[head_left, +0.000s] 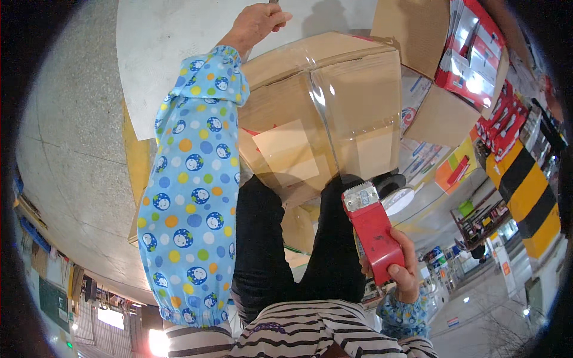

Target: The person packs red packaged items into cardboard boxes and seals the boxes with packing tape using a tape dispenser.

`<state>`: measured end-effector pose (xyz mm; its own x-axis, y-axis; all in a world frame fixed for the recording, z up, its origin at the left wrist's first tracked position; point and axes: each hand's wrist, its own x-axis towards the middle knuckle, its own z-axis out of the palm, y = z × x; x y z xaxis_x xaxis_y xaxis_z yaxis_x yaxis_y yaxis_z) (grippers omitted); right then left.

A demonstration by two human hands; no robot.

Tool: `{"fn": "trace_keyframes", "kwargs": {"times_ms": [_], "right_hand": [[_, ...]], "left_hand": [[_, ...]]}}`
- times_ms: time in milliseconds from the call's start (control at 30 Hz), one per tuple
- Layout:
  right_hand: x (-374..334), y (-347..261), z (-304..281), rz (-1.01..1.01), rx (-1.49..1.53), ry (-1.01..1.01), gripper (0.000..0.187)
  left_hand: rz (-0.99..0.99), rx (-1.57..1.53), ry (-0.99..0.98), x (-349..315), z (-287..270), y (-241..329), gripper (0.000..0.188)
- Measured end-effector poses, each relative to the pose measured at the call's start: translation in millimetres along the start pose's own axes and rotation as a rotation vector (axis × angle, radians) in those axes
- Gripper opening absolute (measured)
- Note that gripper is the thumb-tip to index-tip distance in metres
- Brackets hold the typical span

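My right hand (404, 268), low on the right, grips a red tape dispenser (377, 235) with a serrated metal edge at its upper end. Stretched out to the far side, my left hand (261, 25) is closed over the pale surface, just beyond the box. A small dark tip shows above its fingers; what it belongs to is cut off by the picture's edge. Between my arms stands a brown cardboard box (364, 101) with its flaps closed. Shiny clear tape (322, 101) runs along its middle seam. The tape dispenser is apart from the box.
To the right of the box is an open carton (441, 113) with red-and-white packages (474, 53) at its far end. Farther right are a yellow-and-black striped barrier (531, 203) and more red packages (504, 116). A white tabletop (161, 53) extends beyond the box.
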<state>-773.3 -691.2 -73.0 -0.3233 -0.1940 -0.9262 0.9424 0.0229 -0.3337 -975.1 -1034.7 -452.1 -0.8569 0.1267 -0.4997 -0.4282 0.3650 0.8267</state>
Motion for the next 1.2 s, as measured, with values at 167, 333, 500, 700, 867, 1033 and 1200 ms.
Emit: {"fn": "trace_keyframes", "kwargs": {"times_ms": [167,333,500,700,867,1033,1200], "right_hand": [[9.7,-5.7,4.5,0.027,-0.005,-0.014,0.073],[24.3,-1.0,11.0,0.008,-0.093,0.098,0.074],[44.8,16.3,15.1,0.030,-0.084,0.003,0.071],[57.6,26.5,-5.5,0.029,-0.170,0.043,0.069],[73.7,40.7,-18.4,-0.060,-0.285,-0.012,0.068],[89.7,49.8,-29.2,-0.112,-0.379,-0.059,0.065],[105.7,65.9,-39.1,-0.172,-0.401,-0.091,0.066]], "left_hand": [[0.065,0.039,0.050,-4.7,1.4,0.1,0.024],[-0.021,0.047,-0.072,-1.0,27.4,-4.8,0.033],[0.189,0.734,-0.198,-5.6,40.2,-54.6,0.033],[-0.108,0.177,0.149,-26.2,30.7,23.6,0.025],[0.349,0.339,0.265,-104.1,60.2,75.0,0.021],[0.464,0.757,0.548,-121.2,102.5,72.6,0.036],[0.412,0.949,0.644,-132.5,112.4,66.6,0.052]]}}
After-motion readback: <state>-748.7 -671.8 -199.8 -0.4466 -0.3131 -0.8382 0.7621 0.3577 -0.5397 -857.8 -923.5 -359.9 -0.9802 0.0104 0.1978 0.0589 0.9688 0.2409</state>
